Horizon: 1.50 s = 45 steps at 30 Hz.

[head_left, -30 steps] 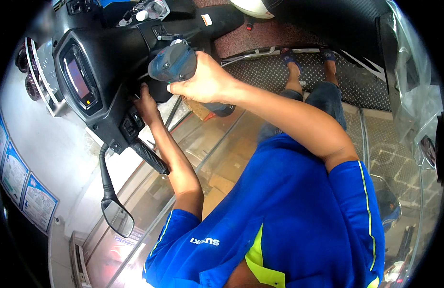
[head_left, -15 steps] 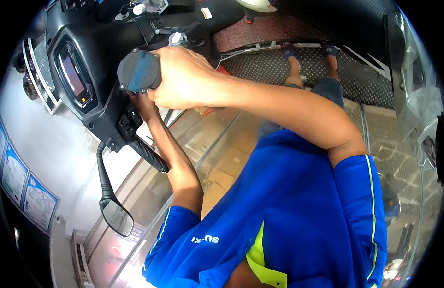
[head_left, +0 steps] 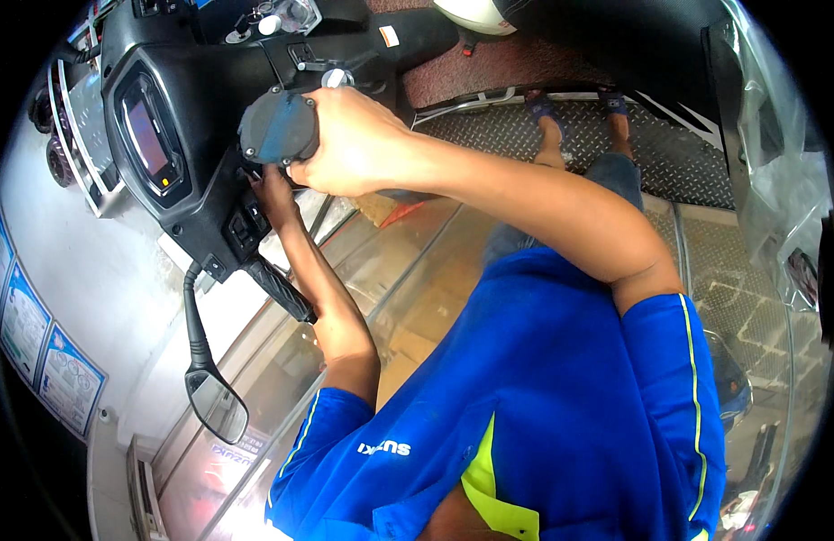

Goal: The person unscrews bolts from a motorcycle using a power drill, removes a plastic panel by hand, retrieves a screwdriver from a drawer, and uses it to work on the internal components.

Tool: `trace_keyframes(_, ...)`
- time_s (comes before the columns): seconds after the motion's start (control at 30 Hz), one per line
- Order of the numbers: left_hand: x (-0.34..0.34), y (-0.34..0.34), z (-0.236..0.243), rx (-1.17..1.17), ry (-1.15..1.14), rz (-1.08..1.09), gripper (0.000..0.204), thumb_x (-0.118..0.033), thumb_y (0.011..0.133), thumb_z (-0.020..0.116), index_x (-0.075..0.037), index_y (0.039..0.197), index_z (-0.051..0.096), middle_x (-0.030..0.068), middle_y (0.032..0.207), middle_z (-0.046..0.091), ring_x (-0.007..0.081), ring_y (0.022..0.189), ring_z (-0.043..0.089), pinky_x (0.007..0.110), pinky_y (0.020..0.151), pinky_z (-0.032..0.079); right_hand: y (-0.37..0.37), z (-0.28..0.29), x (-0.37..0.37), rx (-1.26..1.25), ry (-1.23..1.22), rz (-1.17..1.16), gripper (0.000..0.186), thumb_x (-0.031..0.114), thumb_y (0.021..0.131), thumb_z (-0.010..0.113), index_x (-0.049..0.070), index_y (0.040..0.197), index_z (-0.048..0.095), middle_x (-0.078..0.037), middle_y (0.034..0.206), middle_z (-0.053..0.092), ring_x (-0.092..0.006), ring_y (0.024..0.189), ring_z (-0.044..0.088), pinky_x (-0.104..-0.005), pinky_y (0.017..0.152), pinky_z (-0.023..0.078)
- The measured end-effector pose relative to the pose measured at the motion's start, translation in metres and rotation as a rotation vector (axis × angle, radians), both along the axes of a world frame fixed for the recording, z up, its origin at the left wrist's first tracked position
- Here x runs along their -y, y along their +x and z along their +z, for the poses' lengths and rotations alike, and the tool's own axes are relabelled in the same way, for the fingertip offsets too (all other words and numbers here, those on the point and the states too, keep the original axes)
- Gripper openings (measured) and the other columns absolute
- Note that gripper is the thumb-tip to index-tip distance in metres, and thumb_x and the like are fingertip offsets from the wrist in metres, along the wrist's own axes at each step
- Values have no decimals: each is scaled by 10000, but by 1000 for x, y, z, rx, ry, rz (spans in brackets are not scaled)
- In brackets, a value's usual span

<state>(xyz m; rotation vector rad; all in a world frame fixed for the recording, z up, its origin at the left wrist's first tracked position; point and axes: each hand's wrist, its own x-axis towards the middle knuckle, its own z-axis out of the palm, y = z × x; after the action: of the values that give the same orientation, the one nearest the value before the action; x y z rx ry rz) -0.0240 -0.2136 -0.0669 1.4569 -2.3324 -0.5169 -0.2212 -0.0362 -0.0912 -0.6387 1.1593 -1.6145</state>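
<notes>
Both forearms reach to the black scooter front panel (head_left: 218, 81). My right hand (head_left: 354, 140) is wrapped round a dark power tool (head_left: 277, 126) with a blue band and screws on its rounded rear end, held against the panel's inner side. Just below it, my left hand (head_left: 277, 194) is at the panel's underside, its fingers curled and partly hidden; what they hold I cannot make out. Left of the hands are the display (head_left: 146, 135) and switches (head_left: 244, 225). The grip (head_left: 273, 287) lies beside my left forearm.
A mirror (head_left: 217, 406) sticks out at lower left, near a white wall with posters (head_left: 65, 370). My feet stand on a chequer-plate footboard (head_left: 665, 131). Behind are a black seat (head_left: 606, 36), a white helmet (head_left: 471, 13) and clear plastic sheeting (head_left: 768, 180) at right.
My right hand has moved left with the tool, whose rear end has turned more upward; in the last half second it shifted slightly back right. My left hand has barely moved.
</notes>
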Motion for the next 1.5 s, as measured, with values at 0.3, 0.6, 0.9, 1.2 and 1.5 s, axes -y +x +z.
trace_keyframes(0.3, 13, 11, -1, 15, 106, 72, 684, -141, 853, 767, 45, 1460, 513, 169, 1450, 585, 259, 1277, 588, 371, 1093, 438, 11, -13, -4, 0, -113, -50, 347, 166, 777, 761, 1, 1076, 699, -181, 875, 736, -308, 803, 712, -390, 821, 573)
trace_keyframes(0.6, -62, 11, -8, -2, -261, 54, 748, -336, 951, 715, 94, 1496, 435, 279, 1573, 438, 351, 1449, 435, 422, 1216, 280, -1, -15, -42, -37, -223, -130, 342, 183, 777, 750, 14, 1070, 699, -190, 928, 746, -288, 815, 715, -398, 819, 571)
trace_keyframes(0.9, -109, -8, -17, -1041, 845, 343, 614, -524, 1075, 470, 57, 1249, 565, 125, 878, 616, 199, 730, 504, 341, 643, 388, -42, -18, -116, 145, -75, 15, 378, 138, 821, 821, 2, 1149, 693, -123, 1023, 736, -202, 901, 676, -360, 881, 543)
trace_keyframes(1.2, -74, -33, -36, -1287, 1304, 301, 324, -290, 1068, 579, 17, 1120, 670, 63, 757, 564, 162, 613, 433, 317, 609, 356, -68, -29, -150, 143, -67, -4, 355, 103, 868, 834, 15, 1153, 642, -16, 909, 655, -104, 718, 616, -300, 623, 519)
trace_keyframes(1.5, -88, -40, -15, 38, -460, 120, 256, -212, 1050, 590, 36, 1007, 635, 148, 842, 663, 252, 730, 633, 373, 700, 511, -134, -35, -91, 340, -148, -140, 400, 69, 844, 807, 6, 1212, 664, -65, 1037, 695, -128, 854, 638, -307, 765, 541)
